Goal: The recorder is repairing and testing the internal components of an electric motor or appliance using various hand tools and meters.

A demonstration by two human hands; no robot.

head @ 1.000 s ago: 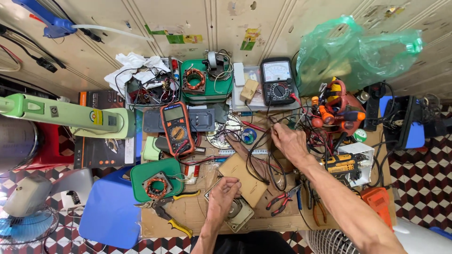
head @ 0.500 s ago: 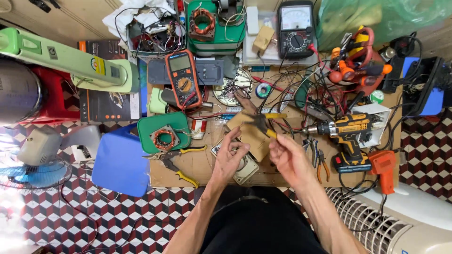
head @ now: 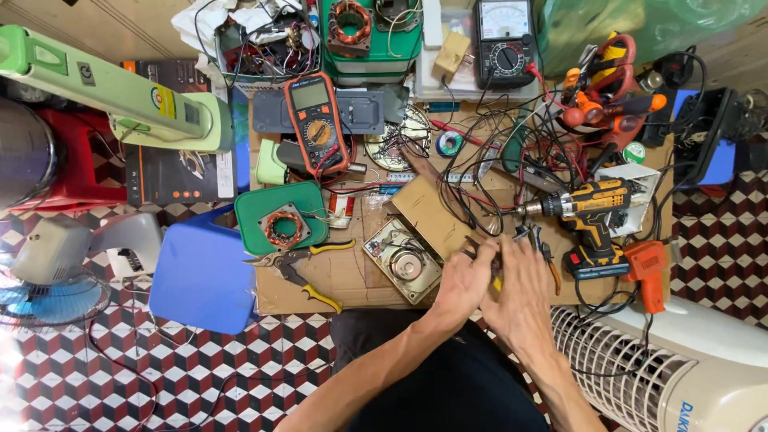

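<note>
My left hand (head: 462,282) and my right hand (head: 524,298) are pressed together at the front of the cardboard-covered workbench (head: 352,280). Both close around a small dark tool with a yellow grip (head: 485,258), mostly hidden by the fingers. Just left of my left hand lies a square metal part with a round coil (head: 404,260). A folded cardboard piece (head: 432,210) sits behind it. To the right of my right hand rests a yellow and black cordless drill (head: 590,214), with tangled wires (head: 488,172) behind the hands.
Yellow-handled pliers (head: 298,270) and a green tray with a copper-wound stator (head: 280,226) lie to the left. An orange multimeter (head: 318,120), a black analog meter (head: 504,40), an orange power tool (head: 648,270), a blue stool (head: 200,276) and a white fan housing (head: 656,372) surround the bench.
My right hand came back from the wires at the rear with a yellow-gripped tool. Both hands then moved toward me and to the right, closing together near the drill.
</note>
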